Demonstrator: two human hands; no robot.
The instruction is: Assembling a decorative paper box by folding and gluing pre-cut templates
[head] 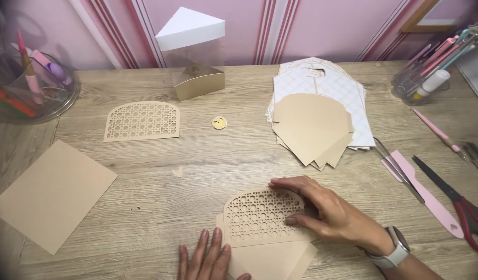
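Pressed flat on the tan folded card at the counter's near edge: lattice cutout, arch pointing away, right hand spread along its right side, left hand open just left, gripping nothing.

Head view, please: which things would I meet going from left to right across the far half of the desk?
Clear pen holder → lattice card → wedge box → round sticker → card stack → pen tray.
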